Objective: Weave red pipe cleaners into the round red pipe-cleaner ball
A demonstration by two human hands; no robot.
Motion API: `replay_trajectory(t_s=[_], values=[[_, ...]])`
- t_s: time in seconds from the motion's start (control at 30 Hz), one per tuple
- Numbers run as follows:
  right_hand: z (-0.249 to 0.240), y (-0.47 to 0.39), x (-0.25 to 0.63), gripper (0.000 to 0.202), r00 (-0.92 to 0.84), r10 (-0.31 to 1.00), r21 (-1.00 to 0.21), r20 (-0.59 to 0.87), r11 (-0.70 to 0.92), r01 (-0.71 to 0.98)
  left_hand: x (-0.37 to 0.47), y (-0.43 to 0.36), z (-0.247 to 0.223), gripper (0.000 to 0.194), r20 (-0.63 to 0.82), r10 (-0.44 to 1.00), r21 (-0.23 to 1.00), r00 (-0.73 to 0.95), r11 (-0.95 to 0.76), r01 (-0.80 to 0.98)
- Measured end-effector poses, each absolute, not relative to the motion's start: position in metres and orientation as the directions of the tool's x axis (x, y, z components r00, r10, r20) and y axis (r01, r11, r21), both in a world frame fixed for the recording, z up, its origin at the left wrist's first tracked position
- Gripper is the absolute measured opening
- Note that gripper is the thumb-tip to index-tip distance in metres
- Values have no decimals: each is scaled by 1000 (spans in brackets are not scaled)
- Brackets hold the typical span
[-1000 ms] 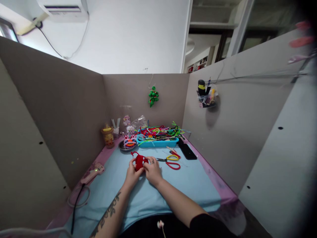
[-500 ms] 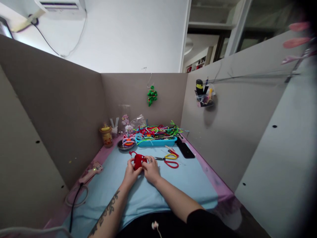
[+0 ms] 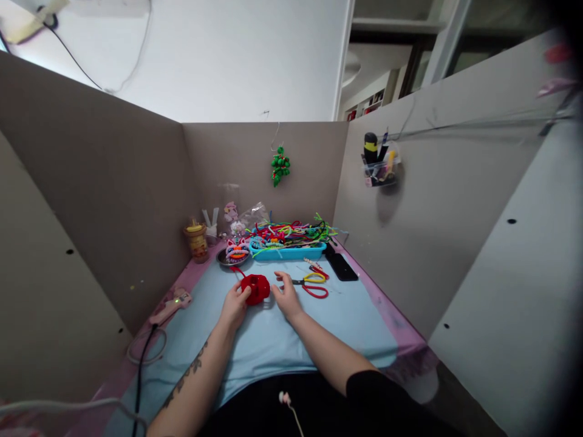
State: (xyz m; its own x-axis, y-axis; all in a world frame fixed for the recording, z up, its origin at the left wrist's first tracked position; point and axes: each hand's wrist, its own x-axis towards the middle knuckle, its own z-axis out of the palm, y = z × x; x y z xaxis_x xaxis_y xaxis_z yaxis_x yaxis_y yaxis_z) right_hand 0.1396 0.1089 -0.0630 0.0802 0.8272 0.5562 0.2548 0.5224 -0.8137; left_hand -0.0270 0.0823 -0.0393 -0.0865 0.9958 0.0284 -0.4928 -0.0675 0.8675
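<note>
A rounded red piece (image 3: 259, 290), seemingly woven from cord, is gripped at its left edge between the thumb and fingers of my left hand (image 3: 235, 305). A short red tail sticks out of it at the upper left, and a dark hollow shows near its middle. Just to its right, apart from it, my right hand (image 3: 287, 297) has its fingers spread with nothing visible in them. Close beyond those fingers lie scissors (image 3: 316, 292) with one yellow and one red handle loop.
Behind is a blue tray (image 3: 288, 255) heaped with coloured cords. A metal dish (image 3: 225, 261) with a colourful woven ornament stands to its left, a black phone (image 3: 342, 267) to its right. A pink corded tool (image 3: 170, 308) lies at the left edge. Grey partitions (image 3: 392, 243) enclose the table.
My right hand has let go of the red piece and moved off to the right, opening. The left hand still holds the piece, which is now more fully visible. The view has tilted down slightly.
</note>
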Motion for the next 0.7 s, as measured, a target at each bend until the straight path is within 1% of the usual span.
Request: replay_trajectory(t_s=[0.13, 0.37, 0.5, 0.6, 0.7], values=[[-57, 105, 140, 31, 85, 829, -823, 552, 526, 212, -28, 81, -41, 58, 8, 999, 851, -36, -26, -525], [-50, 95, 139, 31, 10, 837, -816, 548, 531, 230, -28, 79, -41, 54, 44, 998, 846, 37, -17, -534], [-50, 94, 138, 18, -5, 831, -807, 556, 541, 237, -28, 78, -38, 55, 49, 997, 841, 55, -12, -541], [-50, 94, 139, 11, 1, 813, -785, 582, 561, 263, -27, 77, -38, 56, 50, 998, 842, 43, -19, -539], [-51, 93, 139, 11, -14, 765, -726, 644, 617, 306, -25, 77, -39, 56, 47, 999, 858, 5, -38, -511]])
